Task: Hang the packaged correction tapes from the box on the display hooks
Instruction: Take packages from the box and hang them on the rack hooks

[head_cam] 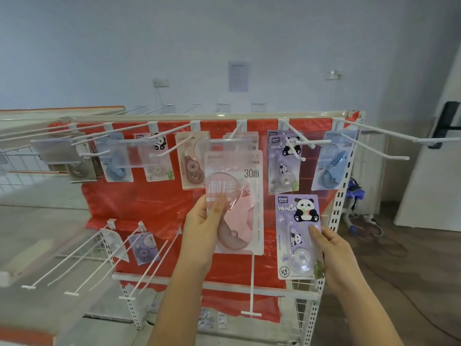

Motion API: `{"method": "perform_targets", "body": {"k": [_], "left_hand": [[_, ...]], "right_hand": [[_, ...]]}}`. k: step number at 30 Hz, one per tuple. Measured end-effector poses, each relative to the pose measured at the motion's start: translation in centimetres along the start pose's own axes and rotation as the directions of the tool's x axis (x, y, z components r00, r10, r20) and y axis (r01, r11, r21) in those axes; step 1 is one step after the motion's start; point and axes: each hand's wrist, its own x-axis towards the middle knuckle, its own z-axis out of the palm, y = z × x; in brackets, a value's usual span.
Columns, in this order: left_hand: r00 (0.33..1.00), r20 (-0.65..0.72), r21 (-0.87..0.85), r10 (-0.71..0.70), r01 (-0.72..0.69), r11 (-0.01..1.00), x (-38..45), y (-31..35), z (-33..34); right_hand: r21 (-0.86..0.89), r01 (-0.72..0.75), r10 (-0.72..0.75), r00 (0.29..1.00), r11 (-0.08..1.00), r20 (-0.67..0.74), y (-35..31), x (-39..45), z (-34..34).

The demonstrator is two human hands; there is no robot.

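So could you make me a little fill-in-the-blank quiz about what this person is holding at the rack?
1. The left hand holds a ____ pack marked 30m.
2. The right hand holds a purple pack showing a ____.
3. The sheet behind the hooks is ____.
4. The pink pack is held ____ than the purple one.

Missing words: pink; panda; red; higher
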Motion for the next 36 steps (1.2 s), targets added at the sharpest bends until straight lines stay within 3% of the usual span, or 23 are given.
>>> {"method": "perform_targets", "body": {"k": [18, 36], "left_hand": [[0.999, 0.044, 0.025, -0.032, 0.031, 0.999, 0.0, 0.8, -1.3], [0.994, -0.046, 0.417, -0.095, 0.105, 0.903, 15.7, -5.4, 3.1]], "right_hand": [[0.042, 0.019, -0.02, 1.0, 0.999, 0.007, 0.7, -0.6, 0.4], [-0.018, -0.015, 0.015, 1.0, 1.0, -0.01, 0.2, -1.5, -1.1]]}}
